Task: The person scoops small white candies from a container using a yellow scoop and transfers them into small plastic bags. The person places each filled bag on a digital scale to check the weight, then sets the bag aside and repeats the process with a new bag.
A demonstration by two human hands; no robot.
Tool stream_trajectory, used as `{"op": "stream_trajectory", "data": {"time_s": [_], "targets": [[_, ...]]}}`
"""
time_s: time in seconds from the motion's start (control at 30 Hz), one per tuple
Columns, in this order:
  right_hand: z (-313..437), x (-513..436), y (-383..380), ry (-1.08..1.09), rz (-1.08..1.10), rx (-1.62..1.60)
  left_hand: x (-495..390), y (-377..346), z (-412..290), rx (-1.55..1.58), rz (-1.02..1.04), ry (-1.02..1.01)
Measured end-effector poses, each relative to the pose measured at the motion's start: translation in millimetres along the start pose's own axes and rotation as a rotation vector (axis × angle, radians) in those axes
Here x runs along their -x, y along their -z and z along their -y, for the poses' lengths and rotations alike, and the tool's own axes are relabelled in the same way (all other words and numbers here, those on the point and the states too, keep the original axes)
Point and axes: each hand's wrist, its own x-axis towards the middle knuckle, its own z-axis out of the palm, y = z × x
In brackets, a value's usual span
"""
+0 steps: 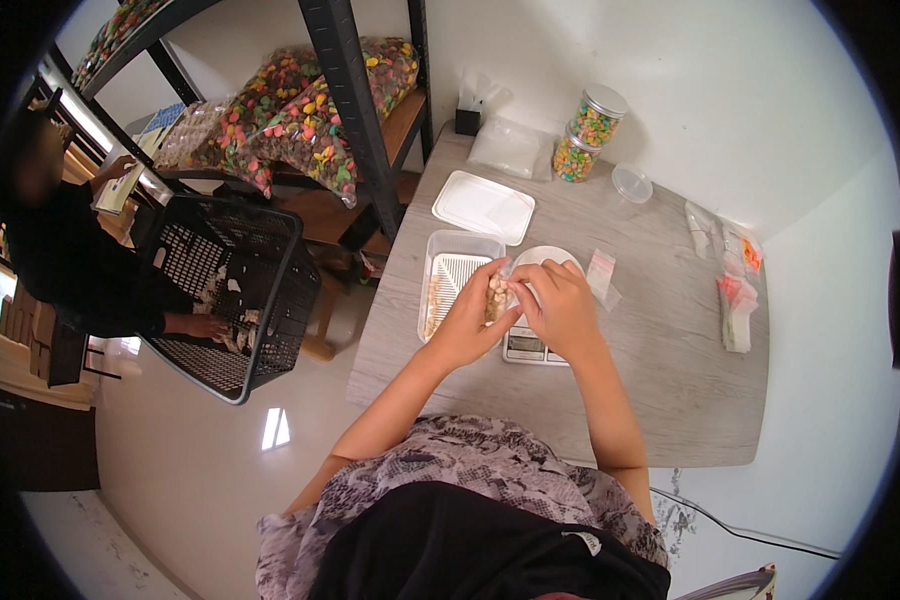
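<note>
Between my hands is a small clear plastic bag [497,298] holding pale, nut-like pieces. My left hand [471,311] grips its side, and the fingers of my right hand [559,304] pinch its upper edge. Below the hands sits a white digital kitchen scale [523,354], its round plate [547,256] partly covered by my right hand. Left of it, a clear plastic tub [429,259] has a slotted white insert and more pale pieces along its left side. A white lid [484,207] lies flat behind the tub.
Flat zip bags [601,276] lie right of the scale; more bags [735,311] are near the wall. Stacked candy jars [589,133], a round clear container [631,183] and a plastic packet [511,148] stand behind. At left, a person reaches into a black basket [270,247] beside a shelf [349,97].
</note>
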Motion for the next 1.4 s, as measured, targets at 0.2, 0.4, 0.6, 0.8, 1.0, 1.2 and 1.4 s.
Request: {"op": "stream_trajectory", "data": {"time_s": [0.2,0.4,0.6,0.8,1.0,1.2,1.4], "targets": [[1,2,2,0.011,0.031,-0.056,1,-2,6,-0.048,-0.010,0.004],[5,2,7,0.048,-0.034,-0.034,2,-1,5,-0.187,-0.062,-0.077],[5,5,7,0.044,0.035,-0.092,3,-4,4,0.012,-0.024,0.029],[3,8,7,0.006,0.010,-0.152,5,-5,2,-0.061,-0.036,-0.007],[2,10,9,-0.005,0.026,-0.178,5,-5,6,-0.093,-0.028,-0.022],[3,13,7,-0.155,0.075,-0.355,6,-7,10,-0.061,0.005,0.014],[-7,17,3,-0.241,-0.040,-0.364,7,-10,10,-0.046,0.043,0.032]]}}
